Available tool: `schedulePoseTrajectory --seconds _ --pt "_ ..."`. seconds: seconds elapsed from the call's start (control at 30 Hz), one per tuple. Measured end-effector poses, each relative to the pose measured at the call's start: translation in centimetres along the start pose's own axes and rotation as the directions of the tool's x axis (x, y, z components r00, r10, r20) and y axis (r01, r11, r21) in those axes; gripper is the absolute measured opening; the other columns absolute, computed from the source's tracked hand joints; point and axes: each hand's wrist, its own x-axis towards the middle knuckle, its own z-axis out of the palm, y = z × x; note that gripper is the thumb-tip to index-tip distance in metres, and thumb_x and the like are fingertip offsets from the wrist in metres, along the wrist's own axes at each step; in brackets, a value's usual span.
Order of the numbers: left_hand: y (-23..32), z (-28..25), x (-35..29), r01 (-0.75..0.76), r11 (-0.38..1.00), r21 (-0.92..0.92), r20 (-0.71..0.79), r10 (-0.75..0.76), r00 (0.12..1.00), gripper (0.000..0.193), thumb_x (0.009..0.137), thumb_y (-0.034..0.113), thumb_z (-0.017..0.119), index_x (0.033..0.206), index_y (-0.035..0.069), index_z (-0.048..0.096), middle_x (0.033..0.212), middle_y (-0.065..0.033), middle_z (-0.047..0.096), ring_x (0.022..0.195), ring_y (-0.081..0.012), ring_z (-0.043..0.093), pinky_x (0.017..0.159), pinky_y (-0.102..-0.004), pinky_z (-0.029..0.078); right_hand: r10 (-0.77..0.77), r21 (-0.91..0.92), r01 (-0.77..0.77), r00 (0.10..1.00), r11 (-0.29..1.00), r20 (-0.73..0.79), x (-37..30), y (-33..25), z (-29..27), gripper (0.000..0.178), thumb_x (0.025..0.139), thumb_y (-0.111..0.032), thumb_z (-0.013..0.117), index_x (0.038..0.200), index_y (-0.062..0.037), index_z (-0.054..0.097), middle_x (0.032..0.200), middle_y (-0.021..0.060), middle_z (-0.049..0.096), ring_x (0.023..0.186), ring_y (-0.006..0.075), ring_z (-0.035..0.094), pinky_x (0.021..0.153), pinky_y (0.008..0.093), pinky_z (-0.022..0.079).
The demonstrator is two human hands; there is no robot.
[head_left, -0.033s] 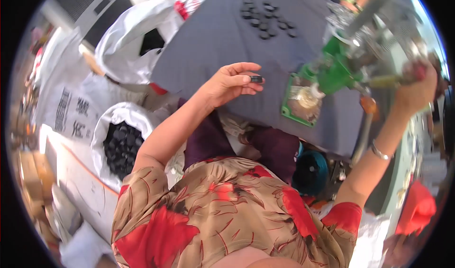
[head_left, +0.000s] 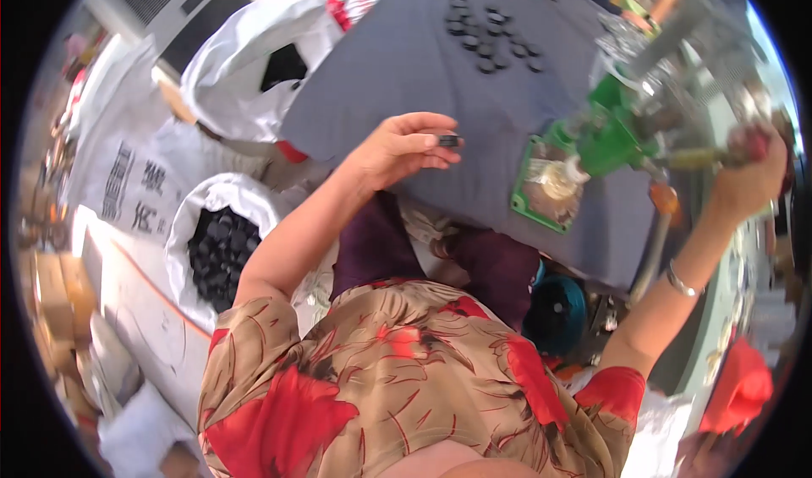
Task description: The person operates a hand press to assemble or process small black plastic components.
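Observation:
My left hand [head_left: 404, 150] is over the near part of the grey-covered table, pinching a small black cap [head_left: 448, 140] between thumb and fingers. Right of it stands a green hand press [head_left: 611, 131], its square green-rimmed base [head_left: 541, 211] on the cloth. A pale round piece [head_left: 556, 179] shows under the press head. Far to the right, my right hand [head_left: 753, 178] is wrapped round the end of the press lever [head_left: 698, 157], by a dark red knob. Several similar black caps [head_left: 486, 36] lie loosely grouped on the far part of the table.
To the left, a white sack [head_left: 224, 245] is full of black caps. Behind it another open white sack [head_left: 228, 63] stands against the table's edge. A teal-rimmed bin [head_left: 554, 313] sits under the table. Another person's arm [head_left: 664, 0] shows at the far right.
My left hand has drawn slightly left, away from the press, with the black cap still pinched. My right hand stays on the lever. The whole view has shifted a little.

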Motion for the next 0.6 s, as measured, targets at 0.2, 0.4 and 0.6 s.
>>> schedulePoseTrajectory --seconds 0.2,0.4,0.6 --pt "7.4 -5.6 -18.3 0.087 0.854 0.512 -0.568 0.261 0.781 0.031 0.075 0.011 0.070 0.100 -0.005 0.061 0.093 -0.0119 0.065 0.078 -0.0217 0.066 0.077 -0.0321 0.054 -0.034 -0.028 0.036 0.997 0.999 0.074 -0.4 0.4 -0.5 0.010 0.083 0.001 0.045 0.088 0.0038 0.053 0.080 0.0090 0.051 0.066 0.0173 0.048 0.059 0.0254 0.040" --pt "9.4 -8.5 -26.6 0.744 0.090 0.662 -0.709 0.396 0.583 0.019 0.071 0.009 0.064 0.084 -0.004 0.066 0.071 -0.0120 0.065 0.065 -0.0233 0.062 0.062 -0.0317 0.049 0.148 0.251 -0.134 0.988 0.959 -0.038 -0.4 -1.0 1.7 0.017 0.082 -0.011 0.048 0.075 0.0028 0.053 0.072 0.0105 0.050 0.059 0.0169 0.043 0.054 0.0251 0.034" --pt "9.2 -7.0 -7.2 0.266 -0.122 0.956 -0.111 0.690 0.715 0.020 0.074 0.008 0.064 0.092 0.001 0.064 0.078 -0.0126 0.061 0.070 -0.0254 0.061 0.065 -0.0342 0.048 0.104 0.180 -0.092 0.993 0.979 -0.054 -0.2 -0.4 0.5 0.023 0.087 -0.017 0.044 0.076 0.0015 0.054 0.074 0.0115 0.050 0.057 0.0172 0.044 0.053 0.0271 0.035"
